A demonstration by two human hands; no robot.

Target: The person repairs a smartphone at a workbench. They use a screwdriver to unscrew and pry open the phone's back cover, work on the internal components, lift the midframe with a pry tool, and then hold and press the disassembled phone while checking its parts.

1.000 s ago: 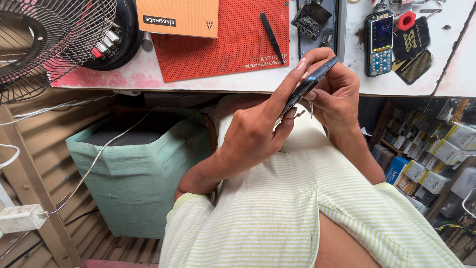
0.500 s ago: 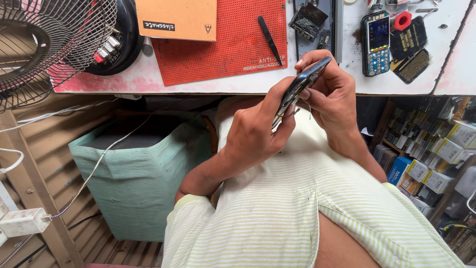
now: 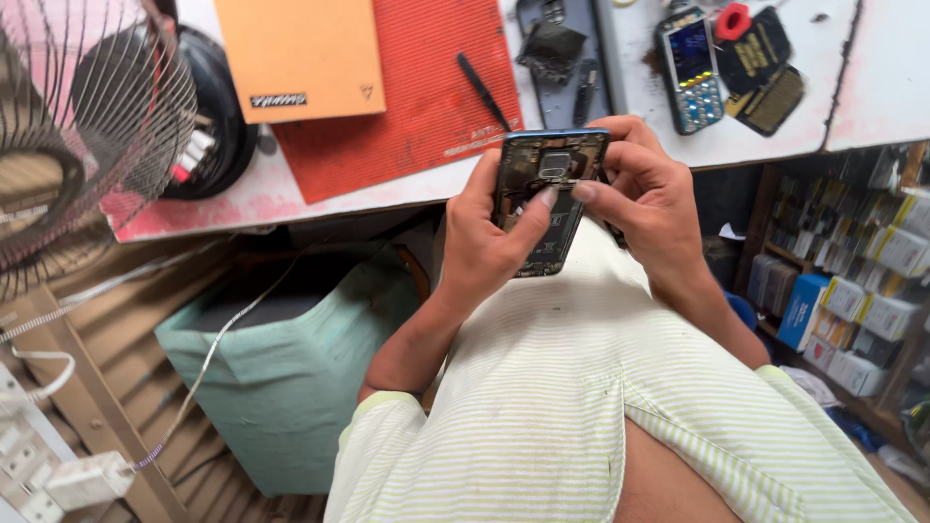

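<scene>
— How is the opened phone [image 3: 548, 199] held right now?

— Both hands are closed on it, just above the lap, in the upper middle of the frame. The left hand [image 3: 489, 242] wraps the left edge from behind, its thumb laid across the exposed inside. The right hand [image 3: 644, 194] clamps the right edge, thumb tip meeting the left thumb near the middle of the board.

— How would it handle?

— Light and stiff, I'd judge, but delicate: the back is off, so the camera module and board are bare. The frame edges look like the safe place to grip; pressing on the parts inside could harm them. The smooth rim may be a little slippery.

— What lies around it?

— Just above it, on the white workbench [image 3: 872, 77], a red ribbed mat [image 3: 407, 97] with an orange card [image 3: 300, 53] on its upper left part and a black pry tool [image 3: 484, 89] on its right. Further right, a grey tray [image 3: 572, 53] of phone parts, a small keypad phone [image 3: 690, 70] and a red ring [image 3: 733, 21] by dark flat parts. A wire fan guard [image 3: 87, 116] fills the upper left; a green bin [image 3: 281, 378] stands lower left; boxed stock [image 3: 852, 291] sits on shelves at the right edge.
</scene>
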